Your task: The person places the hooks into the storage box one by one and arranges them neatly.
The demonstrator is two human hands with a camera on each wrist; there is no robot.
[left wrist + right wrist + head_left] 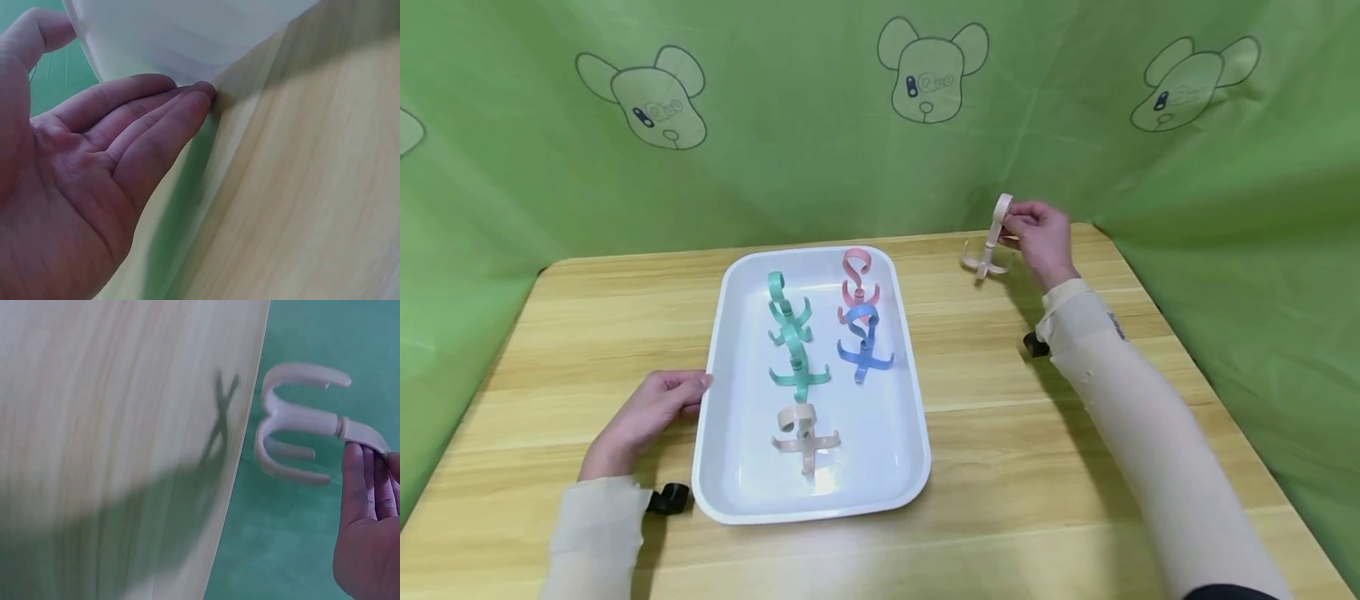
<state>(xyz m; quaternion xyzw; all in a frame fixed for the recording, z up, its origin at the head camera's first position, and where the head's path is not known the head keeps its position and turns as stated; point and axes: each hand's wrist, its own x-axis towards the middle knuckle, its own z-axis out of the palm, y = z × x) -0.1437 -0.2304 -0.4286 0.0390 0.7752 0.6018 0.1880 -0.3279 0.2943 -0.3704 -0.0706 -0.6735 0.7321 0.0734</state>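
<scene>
A beige swivel hook (pixel 992 237) with curved prongs hangs upright from my right hand (pixel 1041 237), prongs downward, near the table's back edge. Thumb and fingers pinch it by its upper curved part, as the right wrist view also shows with the beige hook (pixel 300 422). On the other side, my left hand (pixel 651 412) holds the left rim of a white tray (pixel 760 492). Its thumb lies at the rim, and the fingers (pixel 150 134) press against the tray's outer wall (pixel 181 44) from below.
Inside the tray stand two green hooks (pixel 800 379), a pink hook (pixel 859 293), a blue hook (pixel 865 354) and another beige hook (pixel 807 442). The wooden table (pixel 1000 467) is bounded at the back and sides by a green curtain (pixel 805 183).
</scene>
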